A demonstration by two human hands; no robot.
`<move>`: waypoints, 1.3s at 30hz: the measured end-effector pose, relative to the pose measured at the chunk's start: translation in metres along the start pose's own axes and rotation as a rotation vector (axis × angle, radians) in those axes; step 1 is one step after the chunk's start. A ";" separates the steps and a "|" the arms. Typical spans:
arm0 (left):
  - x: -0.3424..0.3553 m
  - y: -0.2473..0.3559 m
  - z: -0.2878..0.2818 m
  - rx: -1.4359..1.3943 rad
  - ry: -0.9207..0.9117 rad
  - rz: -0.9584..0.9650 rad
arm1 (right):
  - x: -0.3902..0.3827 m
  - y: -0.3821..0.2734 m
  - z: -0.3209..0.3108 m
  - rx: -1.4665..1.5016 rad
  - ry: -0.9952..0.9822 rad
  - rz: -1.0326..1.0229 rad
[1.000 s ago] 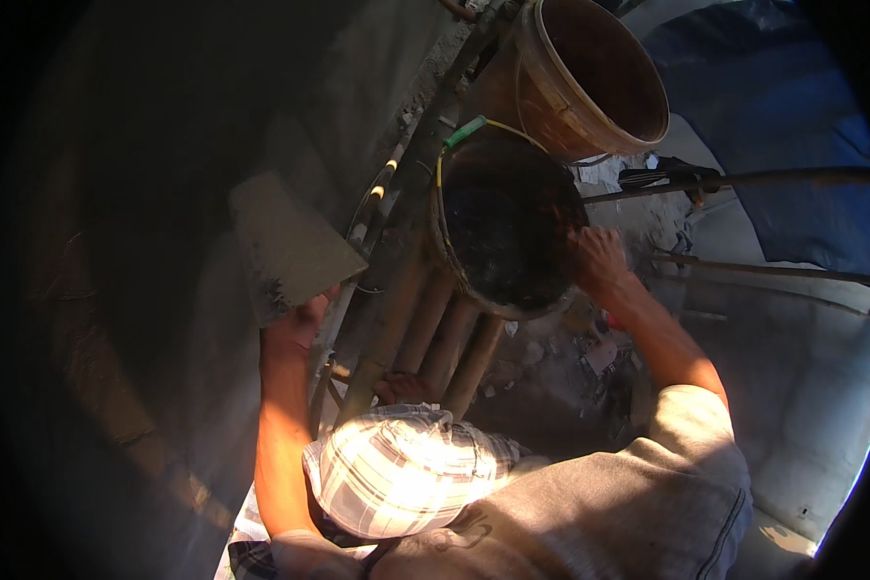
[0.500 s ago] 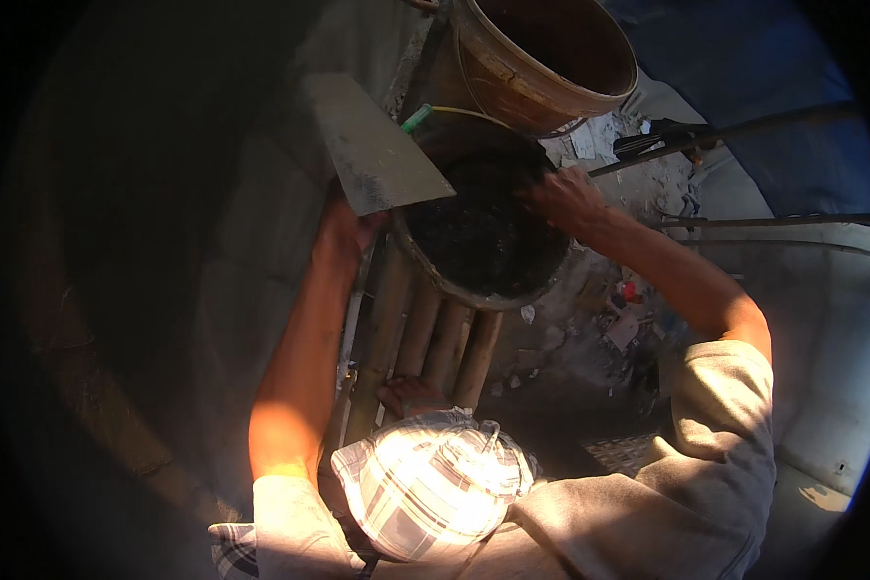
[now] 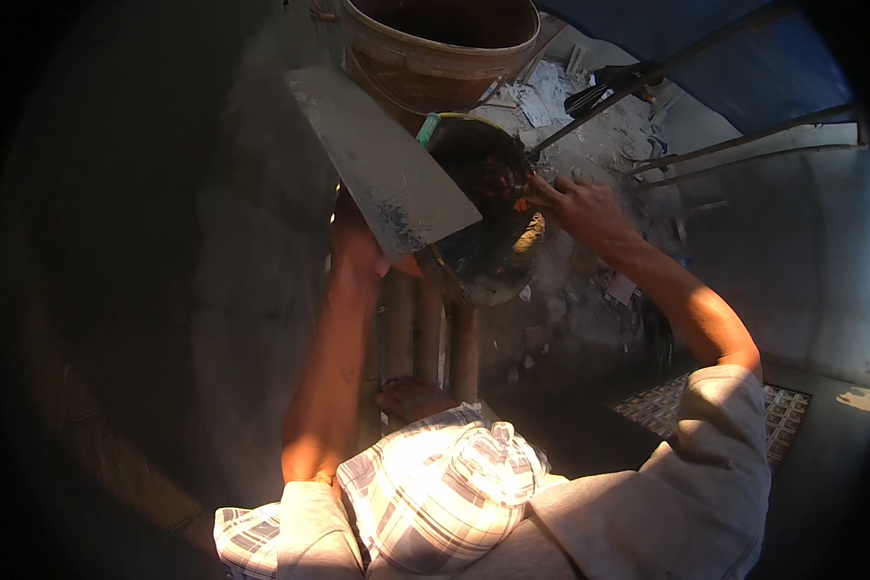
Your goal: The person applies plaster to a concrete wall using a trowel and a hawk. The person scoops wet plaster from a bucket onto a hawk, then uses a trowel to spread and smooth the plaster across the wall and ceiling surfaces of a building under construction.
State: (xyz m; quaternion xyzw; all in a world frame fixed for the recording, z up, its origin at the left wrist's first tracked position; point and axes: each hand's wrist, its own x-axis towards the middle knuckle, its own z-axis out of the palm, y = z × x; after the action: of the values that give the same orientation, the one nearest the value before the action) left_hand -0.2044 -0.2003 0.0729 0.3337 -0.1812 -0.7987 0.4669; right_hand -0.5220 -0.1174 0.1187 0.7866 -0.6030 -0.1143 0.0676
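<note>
A flat grey rectangular plastering trowel (image 3: 387, 169) slants across the middle, its blade smeared with wet dark material near the lower end. My left hand (image 3: 362, 246) is closed at its underside; the blade hides most of the fingers and any handle. Right of the blade is a round black bucket (image 3: 493, 280), partly covered by the trowel, with dark residue inside and a sunlit patch on its inner wall. My right hand (image 3: 585, 213) is closed at the bucket's right rim, with the fingertips reaching over the edge. Near its far rim shows a green piece (image 3: 428, 130) on a yellow handle wire.
A large brown bucket (image 3: 435, 72) stands beyond the black one. Round poles (image 3: 464, 353) lie side by side below, a foot (image 3: 411, 396) on them. Paper scraps (image 3: 541, 97) litter the ground behind; dark bars (image 3: 667, 72) cross at right. A grid panel (image 3: 662, 406) lies lower right.
The view has swung, so both buckets now sit further left and higher. The trowel covers more of the black bucket, whose inner wall has caught sunlight. Both hands keep their holds.
</note>
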 end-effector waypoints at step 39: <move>0.006 0.047 -0.100 0.039 0.237 0.181 | -0.045 -0.088 -0.041 1.440 -0.469 0.630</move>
State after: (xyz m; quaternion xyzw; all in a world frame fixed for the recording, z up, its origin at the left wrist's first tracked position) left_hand -0.1066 -0.2263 0.0278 0.4170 -0.1696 -0.7046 0.5485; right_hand -0.4401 -0.0521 0.1412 0.3868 -0.7196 0.1639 -0.5529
